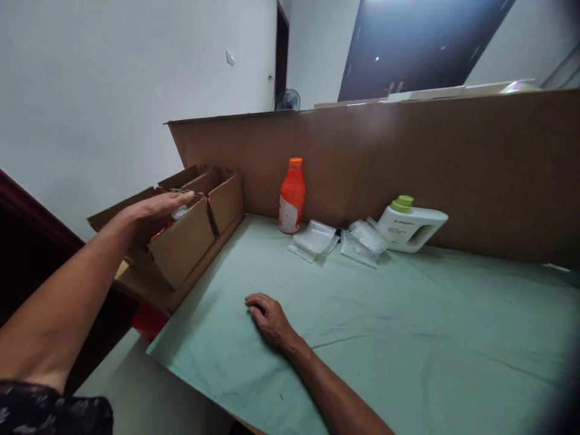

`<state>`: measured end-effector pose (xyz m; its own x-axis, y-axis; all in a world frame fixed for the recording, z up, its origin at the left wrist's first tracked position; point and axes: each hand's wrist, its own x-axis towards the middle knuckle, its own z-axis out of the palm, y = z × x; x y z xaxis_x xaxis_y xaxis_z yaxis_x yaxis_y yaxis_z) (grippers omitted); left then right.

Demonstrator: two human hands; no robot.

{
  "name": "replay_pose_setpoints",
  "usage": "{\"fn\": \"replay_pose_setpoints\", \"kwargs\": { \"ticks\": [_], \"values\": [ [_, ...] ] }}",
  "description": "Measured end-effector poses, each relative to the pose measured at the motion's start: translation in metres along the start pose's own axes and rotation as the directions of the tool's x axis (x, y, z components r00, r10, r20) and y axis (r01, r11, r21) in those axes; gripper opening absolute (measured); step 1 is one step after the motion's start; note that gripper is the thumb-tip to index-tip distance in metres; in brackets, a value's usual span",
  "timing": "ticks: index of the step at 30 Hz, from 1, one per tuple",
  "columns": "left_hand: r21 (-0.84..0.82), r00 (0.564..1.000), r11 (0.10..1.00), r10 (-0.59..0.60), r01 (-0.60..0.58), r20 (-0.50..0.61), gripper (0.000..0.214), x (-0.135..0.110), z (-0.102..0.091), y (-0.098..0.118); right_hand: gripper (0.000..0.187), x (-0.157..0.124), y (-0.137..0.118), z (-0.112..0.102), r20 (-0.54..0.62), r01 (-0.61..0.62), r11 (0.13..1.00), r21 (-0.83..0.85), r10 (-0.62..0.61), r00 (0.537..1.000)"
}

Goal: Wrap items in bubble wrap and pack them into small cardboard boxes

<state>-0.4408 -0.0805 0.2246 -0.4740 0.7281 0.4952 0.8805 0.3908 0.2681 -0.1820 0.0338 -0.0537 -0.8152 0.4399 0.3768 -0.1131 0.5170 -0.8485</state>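
Observation:
My left hand point(156, 208) reaches out flat, fingers stretched, over an open cardboard box point(181, 241) at the left edge of the table; its fingertips touch something wrapped in clear bubble wrap point(180, 211) inside, with red showing beneath. My right hand point(267, 317) rests on the green cloth point(408, 326) near the front, fingers curled under, nothing visible in it. An orange bottle point(292, 196) stands upright at the back. Next to it lie bubble-wrap bags point(338, 241), and a white jug with a green cap point(410, 226) lies on its side.
A tall cardboard wall point(453, 163) runs along the far side of the table. A second open box point(224, 196) sits behind the first. A red item point(147, 320) shows below the table's left corner. A fan point(287, 99) stands in the background.

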Motion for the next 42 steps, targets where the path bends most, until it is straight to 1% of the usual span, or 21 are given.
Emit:
{"fn": "replay_pose_setpoints", "kwargs": {
  "ticks": [2, 3, 4, 5, 6, 7, 8, 10, 12, 15, 19, 23, 26, 28, 31, 34, 36, 39, 40, 41, 42],
  "values": [
    [0.014, 0.998, 1.0, -0.016, 0.017, -0.053, 0.046, -0.028, 0.005, 0.018, 0.024, 0.0, 0.0, 0.001, -0.005, 0.006, 1.0, -0.003, -0.006, 1.0],
    [0.041, 0.987, 0.999, 0.011, -0.005, -0.157, 0.043, -0.048, 0.014, 0.025, 0.024, 0.0, 0.0, 0.001, -0.007, 0.008, 1.0, -0.006, -0.008, 1.0],
    [0.07, 0.968, 0.993, 0.105, -0.091, -0.23, 0.039, -0.069, 0.027, 0.029, 0.024, 0.001, 0.0, 0.002, -0.008, 0.009, 1.0, -0.01, -0.009, 1.0],
    [0.129, 0.94, 0.961, 0.27, -0.246, -0.211, 0.035, -0.092, 0.042, 0.03, 0.023, 0.001, 0.0, 0.003, -0.008, 0.009, 1.0, -0.015, -0.009, 1.0],
    [0.195, 0.916, 0.911, 0.388, -0.363, -0.106, 0.03, -0.114, 0.06, 0.026, 0.023, 0.001, 0.0, 0.004, -0.009, 0.008, 1.0, -0.021, -0.008, 1.0],
    [0.256, 0.902, 0.876, 0.43, -0.408, -0.033, 0.025, -0.135, 0.078, 0.019, 0.023, 0.001, 0.0, 0.004, -0.01, 0.006, 1.0, -0.028, -0.007, 1.0],
    [0.313, 0.913, 0.868, 0.407, -0.387, 0.0, 0.023, -0.153, 0.094, 0.009, 0.024, 0.001, 0.0, 0.005, -0.01, 0.005, 0.999, -0.036, -0.005, 1.0],
    [0.388, 0.959, 0.879, 0.277, -0.278, 0.059, 0.027, -0.178, 0.118, -0.019, 0.024, 0.0, 0.001, 0.006, -0.006, 0.005, 0.999, -0.05, -0.005, 1.0],
    [0.419, 0.976, 0.882, 0.181, -0.215, 0.121, 0.031, -0.188, 0.128, -0.045, 0.024, 0.0, 0.002, 0.006, 0.0, 0.01, 0.998, -0.062, -0.01, 1.0],
    [0.439, 0.977, 0.876, 0.145, -0.199, 0.154, 0.032, -0.186, 0.126, -0.067, 0.024, 0.002, 0.004, 0.006, 0.012, 0.025, 0.996, -0.082, -0.024, 1.0],
    [0.418, 0.972, 0.884, 0.146, -0.211, 0.182, 0.032, -0.183, 0.122, -0.061, 0.026, 0.003, 0.002, 0.007, 0.033, 0.04, 0.988, -0.15, -0.036, 0.999],
    [0.364, 0.954, 0.91, 0.097, -0.2, 0.284, 0.043, -0.213, 0.143, -0.042, 0.024, -0.014, -0.012, 0.006, 0.11, 0.084, 0.96, -0.267, -0.056, 0.992],
    [0.344, 0.929, 0.923, 0.036, -0.172, 0.369, 0.054, -0.244, 0.168, -0.025, 0.023, -0.045, -0.028, 0.0, 0.207, 0.158, 0.919, -0.361, -0.087, 0.975],
    [0.321, 0.915, 0.926, 0.057, -0.197, 0.398, 0.058, -0.26, 0.185, -0.007, 0.026, -0.075, -0.04, -0.01, 0.277, 0.237, 0.847, -0.475, -0.112, 0.954],
    [0.228, 0.903, 0.932, 0.178, -0.282, 0.392, 0.06, -0.271, 0.21, 0.036, 0.033, -0.128, -0.058, -0.031, 0.324, 0.303, 0.702, -0.645, -0.108, 0.94],
    [0.094, 0.877, 0.923, 0.317, -0.372, 0.361, 0.061, -0.275, 0.239, 0.092, 0.034, -0.182, -0.071, -0.054, 0.294, 0.284, 0.616, -0.734, -0.089, 0.952],
    [-0.002, 0.841, 0.897, 0.416, -0.443, 0.346, 0.06, -0.279, 0.259, 0.132, 0.031, -0.215, -0.075, -0.07, 0.265, 0.254, 0.583, -0.772, -0.069, 0.962],
    [-0.137, 0.76, 0.822, 0.564, -0.552, 0.323, 0.058, -0.288, 0.284, 0.18, 0.021, -0.258, -0.079, -0.108, 0.187, 0.156, 0.618, -0.771, -0.016, 0.982],
    [-0.178, 0.726, 0.791, 0.609, -0.586, 0.319, 0.057, -0.291, 0.291, 0.19, 0.015, -0.27, -0.082, -0.128, 0.117, 0.089, 0.635, -0.768, 0.002, 0.993],
    [-0.215, 0.689, 0.758, 0.65, -0.616, 0.319, 0.056, -0.295, 0.296, 0.198, 0.011, -0.282, -0.085, -0.154, 0.0, -0.013, 0.643, -0.766, 0.021, 1.0],
    [-0.245, 0.658, 0.729, 0.683, -0.639, 0.317, 0.056, -0.297, 0.301, 0.203, 0.007, -0.293, -0.09, -0.185, -0.135, -0.122, 0.629, -0.768, 0.027, 0.99]
  ]
}}
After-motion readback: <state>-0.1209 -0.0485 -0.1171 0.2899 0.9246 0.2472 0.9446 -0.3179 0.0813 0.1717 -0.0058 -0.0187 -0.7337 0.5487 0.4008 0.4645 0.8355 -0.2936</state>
